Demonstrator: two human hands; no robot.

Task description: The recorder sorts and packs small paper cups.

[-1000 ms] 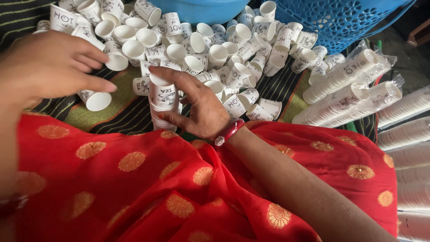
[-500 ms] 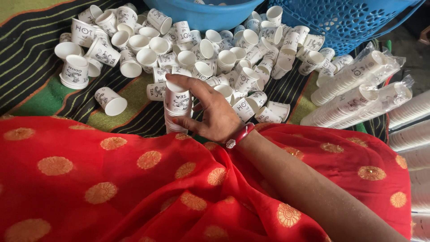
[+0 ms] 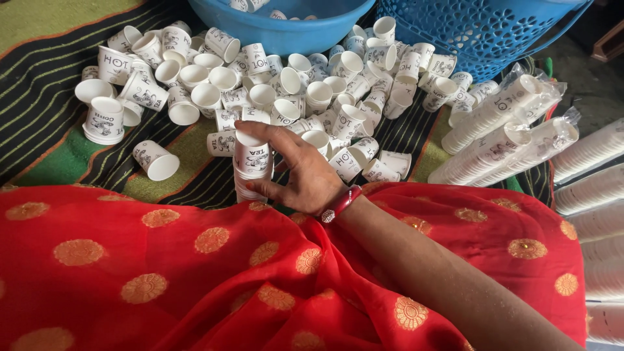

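Draping across the lap nearest the camera is a red cloth with gold dots (image 3: 195,273), and just past its edge the right hand (image 3: 305,179) has its grip closed around a short stack of white paper cups (image 3: 252,166), index finger over the top (the left hand is out of view). Behind the stack a heap of loose cups (image 3: 292,84) covers the striped mat (image 3: 45,78), sleeved cup stacks (image 3: 500,130) lie to the right, and farthest off stand a blue basin (image 3: 292,26) and a blue basket (image 3: 481,29).

Loose cups (image 3: 292,84) crowd ahead of my hand (image 3: 305,175); sleeved stacks (image 3: 500,130) block right. Open striped mat (image 3: 45,58) left; only one lone cup (image 3: 156,160) there.
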